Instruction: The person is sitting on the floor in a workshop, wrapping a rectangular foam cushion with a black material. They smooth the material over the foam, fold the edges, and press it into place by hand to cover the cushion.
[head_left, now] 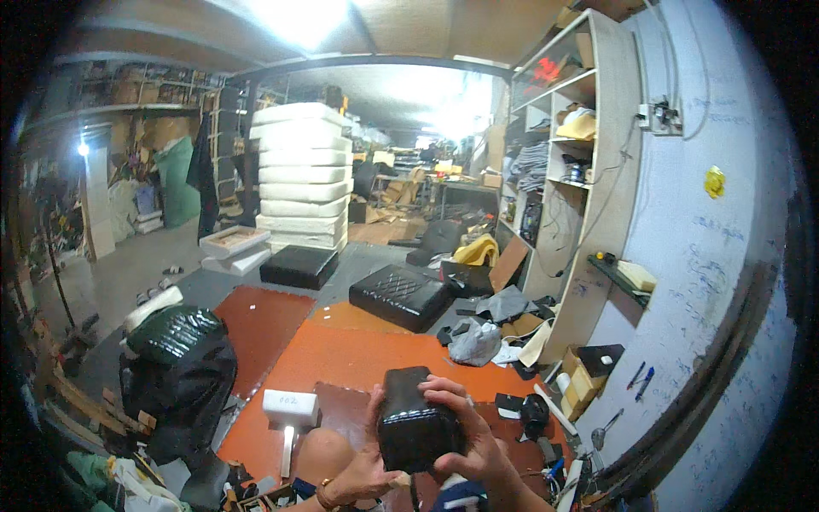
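Between my two hands is a small black block with a glossy, leather-like cover (414, 431), held up in front of me over the orange floor sheet. My left hand (368, 465) grips its left side and lower edge, with a bracelet at the wrist. My right hand (473, 431) wraps the right side, fingers over the top and thumb below. The block's underside is hidden from me. Just left of my hands lies a white foam block (291, 408) with a mark on it, beside a thin pale strip (288, 452).
Black quilted cushions (401, 296) lie ahead on the floor, near a tall stack of white foam pads (303, 171). Grey and yellow scraps (478, 341) heap at the right by the shelf unit (559, 171). A black covered pile (175, 375) stands at left. Tools lie near my knees.
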{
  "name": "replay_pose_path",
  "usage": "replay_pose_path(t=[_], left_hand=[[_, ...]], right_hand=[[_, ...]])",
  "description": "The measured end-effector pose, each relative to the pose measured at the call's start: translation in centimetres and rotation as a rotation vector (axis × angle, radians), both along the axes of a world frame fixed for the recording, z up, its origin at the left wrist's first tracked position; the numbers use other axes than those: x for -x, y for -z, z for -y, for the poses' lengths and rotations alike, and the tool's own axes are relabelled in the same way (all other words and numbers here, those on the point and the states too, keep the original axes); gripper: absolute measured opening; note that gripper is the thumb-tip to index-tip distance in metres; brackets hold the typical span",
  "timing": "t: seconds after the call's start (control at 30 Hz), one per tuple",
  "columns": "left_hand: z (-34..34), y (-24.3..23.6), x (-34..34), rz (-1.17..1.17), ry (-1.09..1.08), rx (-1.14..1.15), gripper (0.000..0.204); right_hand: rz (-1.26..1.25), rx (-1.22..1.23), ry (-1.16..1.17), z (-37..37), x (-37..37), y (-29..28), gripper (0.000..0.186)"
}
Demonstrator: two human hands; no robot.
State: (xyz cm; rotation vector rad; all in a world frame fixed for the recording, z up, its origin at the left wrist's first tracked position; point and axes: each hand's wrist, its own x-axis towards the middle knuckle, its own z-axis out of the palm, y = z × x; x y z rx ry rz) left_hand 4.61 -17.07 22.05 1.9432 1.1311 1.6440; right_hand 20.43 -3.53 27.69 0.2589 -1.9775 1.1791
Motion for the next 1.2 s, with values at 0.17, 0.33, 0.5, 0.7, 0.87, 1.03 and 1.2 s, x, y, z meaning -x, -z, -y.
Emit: replay_pose_path(t=[0.17, 0.33, 0.5, 0.7, 0.87, 1.03, 1.2], left_hand=[[-1.1, -0.3, -4.6, 0.099, -0.025, 0.022, 0.120], [-2.8, 2.9, -5.8, 0.482, -0.138, 0.071, 0.102], [-2.9, 8.3, -5.5, 0.694, -0.193, 0.213, 0.085], [-4.6, 15.0, -3.1, 0.680, -0.304, 0.205, 0.067], [-3.4, 18.9, -2.5, 0.630, -0.374, 0.558, 0.054], [-2.9, 19.2, -1.9, 0.442, -0.400, 0.528, 0.052], [-2.1, 20.9, -2.2, 0.563, -0.384, 0.655, 0.094]], right_hand=[[0.054, 0.013, 0.018, -1.0, -2.5, 0.5, 0.074], [0.177, 0.135, 0.077, -2.0, -4.3, 3.8, 0.071], [0.439, 0.206, -0.072, -4.6, -3.0, 7.7, 0.073], [0.722, 0.418, -0.222, -6.3, 1.6, 12.9, 0.070], [0.884, 0.722, -0.452, -9.2, 3.0, 22.6, 0.060], [0.850, 0.458, -0.452, -9.0, 2.5, 23.9, 0.065], [0.898, 0.468, -0.415, -8.4, 2.1, 21.8, 0.076]])
